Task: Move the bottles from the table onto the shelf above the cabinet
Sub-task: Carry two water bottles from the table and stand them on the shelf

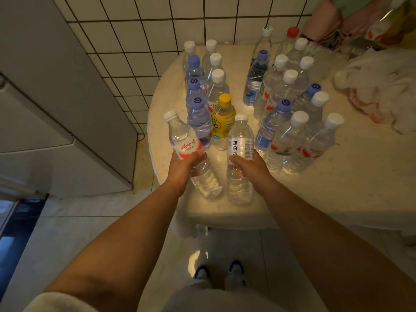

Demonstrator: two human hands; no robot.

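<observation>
My left hand (183, 167) grips a clear water bottle with a red label (186, 145), tilted to the left above the near edge of the round cream table (351, 181). My right hand (247, 165) grips a clear bottle with a white label (239, 143), held upright beside it. Behind them stand several more bottles: a yellow-capped yellow bottle (222, 120), a group with purple caps (198, 115) on the left, and a larger cluster with white caps (290, 131) on the right. The shelf and cabinet are not in sight.
A grey appliance or cabinet side (56, 91) stands to the left of the table against a white tiled wall (139, 41). Pale crumpled cloth (378, 86) lies at the table's right. Another person's clothing (337, 21) shows at the top right. My shoes (219, 271) are on the tiled floor below.
</observation>
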